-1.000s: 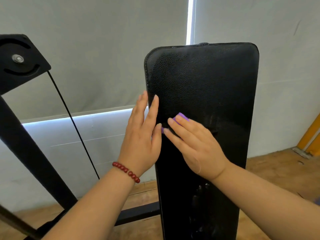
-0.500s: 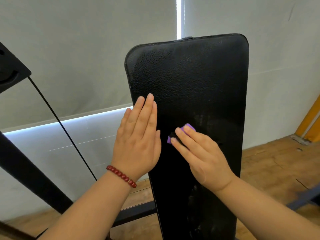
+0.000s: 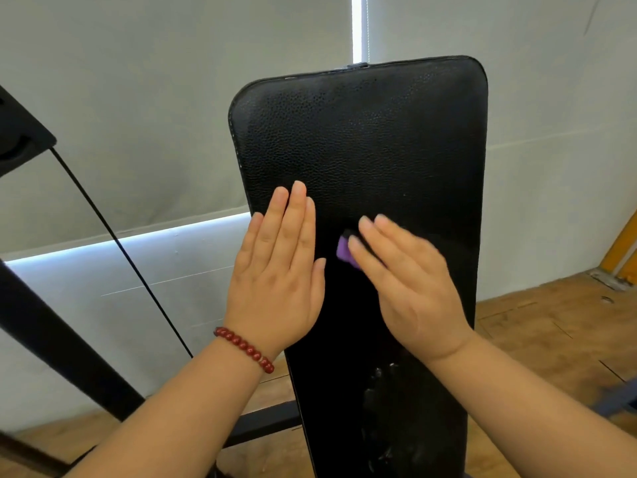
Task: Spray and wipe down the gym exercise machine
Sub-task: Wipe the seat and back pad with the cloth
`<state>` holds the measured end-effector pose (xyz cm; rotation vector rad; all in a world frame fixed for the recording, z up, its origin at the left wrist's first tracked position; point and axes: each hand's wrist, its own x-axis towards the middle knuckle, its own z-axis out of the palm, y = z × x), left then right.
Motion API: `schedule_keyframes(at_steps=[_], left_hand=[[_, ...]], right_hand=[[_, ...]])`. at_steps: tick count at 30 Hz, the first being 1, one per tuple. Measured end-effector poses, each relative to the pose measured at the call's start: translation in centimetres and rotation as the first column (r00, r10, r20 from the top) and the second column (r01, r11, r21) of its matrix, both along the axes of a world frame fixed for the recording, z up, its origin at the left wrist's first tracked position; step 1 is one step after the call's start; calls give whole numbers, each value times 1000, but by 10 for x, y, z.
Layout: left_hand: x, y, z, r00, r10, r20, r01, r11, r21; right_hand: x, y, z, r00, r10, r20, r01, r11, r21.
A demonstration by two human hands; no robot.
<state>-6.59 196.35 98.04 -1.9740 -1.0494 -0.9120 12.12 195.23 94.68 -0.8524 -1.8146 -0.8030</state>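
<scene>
The right hand (image 3: 410, 291) is pressing a purple cloth (image 3: 344, 251) against the middle of the black pad (image 3: 379, 139) with straight fingers (image 3: 368, 260), not squeezing it. The left hand (image 3: 279, 270) is lying flat on the pad's left edge, holding nothing. With nothing pinching it, the cloth could slip out, and the right hand is sitting a bit higher than before.

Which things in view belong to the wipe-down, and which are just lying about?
In the job: black pad, purple wiper pressed under the right hand, left hand flat on the pad.
Lying about: thin cable, black frame bar, wooden floor, window blind.
</scene>
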Motion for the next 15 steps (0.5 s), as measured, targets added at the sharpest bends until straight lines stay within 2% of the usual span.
schedule_keyframes(at_steps=[3,10,12,15], left_hand=[[8,-1,2,1000,-18,-24,19,1000,23],[22,-8,-3,996,71,-52,-71,997,-3],[27,-6,-4,994,97,-56,-96,995,24],[36,-5,-4,990,136,-47,-134,990,43]], right_hand=[[-1,18,25,998,13,-56,-10,998,64],[33,-3,-35,992,27,127,-20,998,-54],[36,2,-17,994,65,90,-66,998,12],[34,28,19,998,54,-25,-50,987,152]])
